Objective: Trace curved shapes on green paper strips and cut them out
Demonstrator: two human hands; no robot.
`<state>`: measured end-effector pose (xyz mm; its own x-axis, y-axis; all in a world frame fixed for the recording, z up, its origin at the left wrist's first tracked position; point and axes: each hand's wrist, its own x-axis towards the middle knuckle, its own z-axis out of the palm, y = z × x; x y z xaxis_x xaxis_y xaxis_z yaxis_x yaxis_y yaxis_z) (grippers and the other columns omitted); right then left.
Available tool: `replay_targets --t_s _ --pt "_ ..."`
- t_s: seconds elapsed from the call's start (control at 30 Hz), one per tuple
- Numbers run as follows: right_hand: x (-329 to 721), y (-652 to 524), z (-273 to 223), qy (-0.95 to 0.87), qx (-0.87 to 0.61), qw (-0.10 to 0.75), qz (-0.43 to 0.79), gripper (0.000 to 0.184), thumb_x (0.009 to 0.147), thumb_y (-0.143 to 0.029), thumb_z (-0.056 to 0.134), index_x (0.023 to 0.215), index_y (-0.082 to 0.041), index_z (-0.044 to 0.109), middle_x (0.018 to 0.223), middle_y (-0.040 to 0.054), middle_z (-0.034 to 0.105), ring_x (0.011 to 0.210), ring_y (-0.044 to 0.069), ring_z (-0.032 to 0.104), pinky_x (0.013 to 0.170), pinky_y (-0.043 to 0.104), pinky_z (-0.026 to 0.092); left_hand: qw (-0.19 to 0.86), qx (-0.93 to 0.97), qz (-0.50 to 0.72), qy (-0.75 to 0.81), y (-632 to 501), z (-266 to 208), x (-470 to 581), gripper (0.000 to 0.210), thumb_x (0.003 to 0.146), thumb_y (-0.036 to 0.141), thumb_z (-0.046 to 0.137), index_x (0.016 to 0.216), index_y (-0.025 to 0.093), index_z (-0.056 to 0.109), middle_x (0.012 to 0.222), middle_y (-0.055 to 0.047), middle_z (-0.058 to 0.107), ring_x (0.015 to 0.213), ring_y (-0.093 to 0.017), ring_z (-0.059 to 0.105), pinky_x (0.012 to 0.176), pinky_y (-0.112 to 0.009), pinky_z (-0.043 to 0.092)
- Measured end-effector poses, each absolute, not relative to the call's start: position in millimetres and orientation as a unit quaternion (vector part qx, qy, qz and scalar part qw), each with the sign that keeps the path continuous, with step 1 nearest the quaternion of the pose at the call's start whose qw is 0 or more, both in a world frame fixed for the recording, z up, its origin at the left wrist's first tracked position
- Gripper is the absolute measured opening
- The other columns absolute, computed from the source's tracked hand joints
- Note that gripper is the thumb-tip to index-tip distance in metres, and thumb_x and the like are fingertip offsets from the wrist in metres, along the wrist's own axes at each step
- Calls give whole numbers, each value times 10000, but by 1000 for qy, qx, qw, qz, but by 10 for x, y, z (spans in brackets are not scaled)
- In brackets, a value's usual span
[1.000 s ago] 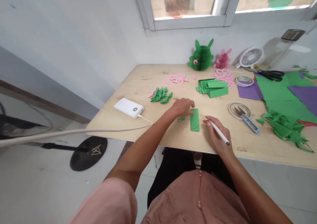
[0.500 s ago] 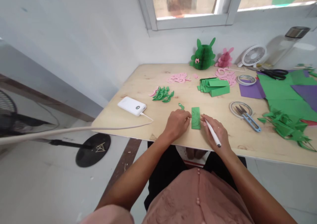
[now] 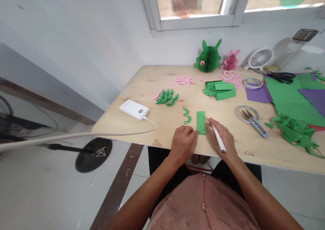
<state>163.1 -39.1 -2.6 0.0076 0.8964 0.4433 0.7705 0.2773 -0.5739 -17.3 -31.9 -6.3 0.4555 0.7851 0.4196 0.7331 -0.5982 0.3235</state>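
Green cutout (image 3: 187,114) now fully uncovered

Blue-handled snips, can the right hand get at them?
Likely yes: bare tabletop lies between the right hand and the grip end of the blue-handled snips, though the white pen it holds may need setting down.

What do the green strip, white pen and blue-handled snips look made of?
Green strip: paper or thin card, matte; lies flat, curves drawn on it.
White pen: probably plastic, smooth; evenly white barrel.
Blue-handled snips: dark, pointed blades suggest metal, finish unclear; light-blue handle colour suggests plastic or coated metal.
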Motion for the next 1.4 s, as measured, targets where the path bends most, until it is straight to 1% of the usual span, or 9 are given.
replay_targets --t_s 0.17,0.5,0.6,0.7,0.83,1.07,1.17,1.27,1.4 --pt "1621 -387 -5 -700 -602 373 87 349 983 -342 404 1248 -229 600 1126 92 738 1047 273 682 893 438 534 22 857 255 447 -318 -77 -159 195 924 178 474 983 194 658 930 -74 602 900 -220 530 812 -378 442" --pt "1709 -299 1 -733 -579 348 85 358 990 -324 396 1278 -220 581 1160 95 725 1021 271 681 861 424 532 16 862 256 437 -330 -92 -172 199 914 174 474 1026 179 638 936 -74 588 911 -231 505 830 -384 427" --pt "1785 -116 102 -765 -580 279 34 366 987 -305 399 1273 -195 600 1110 120 734 958 300 673 808 439 516 18 862 258 436 -334 -95 -172 200 908 173 480 1031 178 637 937 -75 585 922 -236 504 840 -391 429" --pt "1846 185 184 -809 -552 202 -17 364 960 -210 423 1262 -161 620 1113 161 727 932 305 660 786 427 486 19 862 258 436 -334 -92 -175 200 900 171 492 1039 184 635 931 -75 583 913 -234 506 841 -395 435" --pt "1886 654 231 -870 -475 125 -46 358 927 -155 482 1254 -163 627 1135 146 723 972 270 640 804 368 450 17 862 258 435 -329 -88 -182 189 886 167 504 1019 181 636 924 -77 580 900 -234 508 830 -400 442" --pt "1812 1240 329 -936 -334 4 -114 282 961 -162 471 1176 -194 651 982 109 727 891 230 599 732 329 375 24 861 266 432 -317 -88 -184 187 878 170 511 1024 179 628 922 -75 578 895 -235 515 816 -408 451" --pt "1701 1419 357 -946 -294 -13 -137 286 956 -136 472 1168 -205 651 939 97 720 868 232 587 691 335 345 25 860 268 433 -310 -90 -180 181 882 166 499 1008 174 629 910 -73 579 879 -233 516 806 -408 450" --pt "1567 1560 364 -951 -274 -23 -141 306 948 -129 490 1183 -240 652 983 83 724 881 226 590 696 330 341 22 860 271 433 -304 -96 -178 181 878 167 505 1009 171 630 917 -76 585 884 -238 522 802 -412 449" --pt "1466 1558 380 -952 -286 22 -109 429 945 -111 479 1321 -294 576 1102 61 720 928 214 598 763 325 370 26 857 274 435 -301 -97 -182 193 875 170 507 1022 171 631 910 -78 586 878 -241 526 800 -419 453"
